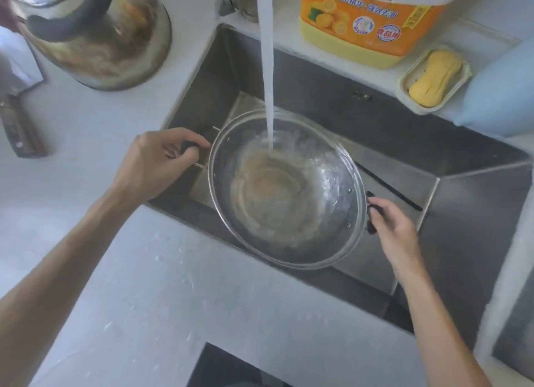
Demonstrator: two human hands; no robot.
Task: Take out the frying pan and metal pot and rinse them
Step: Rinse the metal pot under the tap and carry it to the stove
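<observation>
A shiny metal pot point(289, 196) is held inside the steel sink point(468, 201), tilted slightly. A stream of tap water point(267, 77) falls into its bowl and swirls over the brownish bottom. My left hand point(161, 161) grips the pot's left black handle. On the right rim, my right hand point(396, 227) holds the other black handle. No frying pan can be made out in this view.
A stained metal kettle point(95, 31) stands on the white counter at the back left, with a cleaver point(20, 126) at the left edge. Behind the sink stand an orange detergent jug point(367, 19), yellow soap in a dish point(436, 78) and a pale blue object point(502, 89). A black strip point(390, 187) lies on the sink floor.
</observation>
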